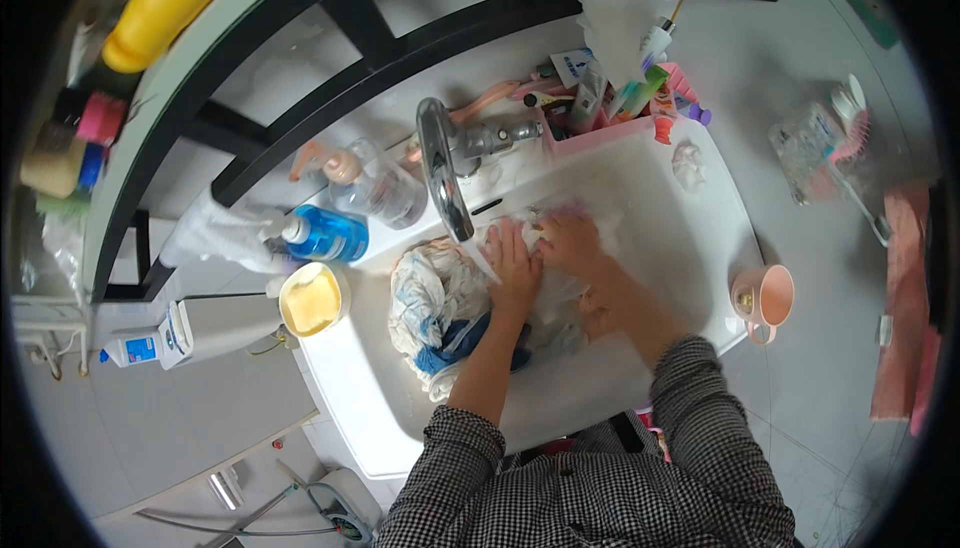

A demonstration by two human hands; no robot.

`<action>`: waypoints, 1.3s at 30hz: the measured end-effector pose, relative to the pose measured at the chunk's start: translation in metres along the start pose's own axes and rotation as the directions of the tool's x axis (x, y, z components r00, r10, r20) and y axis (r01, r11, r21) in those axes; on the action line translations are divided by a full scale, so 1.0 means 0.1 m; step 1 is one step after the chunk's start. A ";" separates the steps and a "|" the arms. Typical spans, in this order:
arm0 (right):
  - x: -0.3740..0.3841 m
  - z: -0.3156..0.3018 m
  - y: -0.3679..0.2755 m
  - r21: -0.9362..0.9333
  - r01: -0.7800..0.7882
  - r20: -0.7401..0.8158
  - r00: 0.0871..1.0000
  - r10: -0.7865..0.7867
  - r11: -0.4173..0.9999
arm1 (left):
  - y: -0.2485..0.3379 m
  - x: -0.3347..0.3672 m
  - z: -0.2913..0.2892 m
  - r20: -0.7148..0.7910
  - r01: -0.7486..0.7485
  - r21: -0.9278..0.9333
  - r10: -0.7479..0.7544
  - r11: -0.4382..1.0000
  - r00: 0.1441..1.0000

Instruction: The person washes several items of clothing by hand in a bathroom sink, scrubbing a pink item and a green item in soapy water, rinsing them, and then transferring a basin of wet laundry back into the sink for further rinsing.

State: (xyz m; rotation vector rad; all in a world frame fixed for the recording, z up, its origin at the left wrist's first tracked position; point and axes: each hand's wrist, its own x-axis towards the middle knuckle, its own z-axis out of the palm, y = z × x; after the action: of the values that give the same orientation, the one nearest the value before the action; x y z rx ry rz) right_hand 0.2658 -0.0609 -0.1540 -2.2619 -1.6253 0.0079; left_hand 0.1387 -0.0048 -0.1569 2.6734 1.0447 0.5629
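Both my hands are in the white sink, below the chrome faucet, with water running from it. My left hand lies beside the stream, fingers stretched out over a wet white cloth. Close to its right, my right hand has its fingers bent into the same cloth; the fingertips are partly hidden and a little blurred. Left of my hands lies a bunched wet white and blue garment. Whether it joins the cloth under my hands, I cannot tell.
On the sink's left rim stand a yellow soap tub, a blue bottle and a clear pump bottle. A pink toiletry bin sits behind. A pink mug stands at the right. A black-framed shelf spans the back.
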 end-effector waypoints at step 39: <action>-0.49 -0.17 -0.38 -0.113 -0.026 -0.047 0.999 0.021 0.993 | 0.03 -0.29 -0.22 0.102 0.071 -0.088 -0.062 0.994 0.993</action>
State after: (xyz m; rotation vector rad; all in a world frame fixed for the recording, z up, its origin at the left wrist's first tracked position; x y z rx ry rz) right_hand 0.2178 -0.1004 -0.1366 -2.3477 -1.6132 -0.1329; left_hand 0.1114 -0.0259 -0.1438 2.5488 1.0504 0.4489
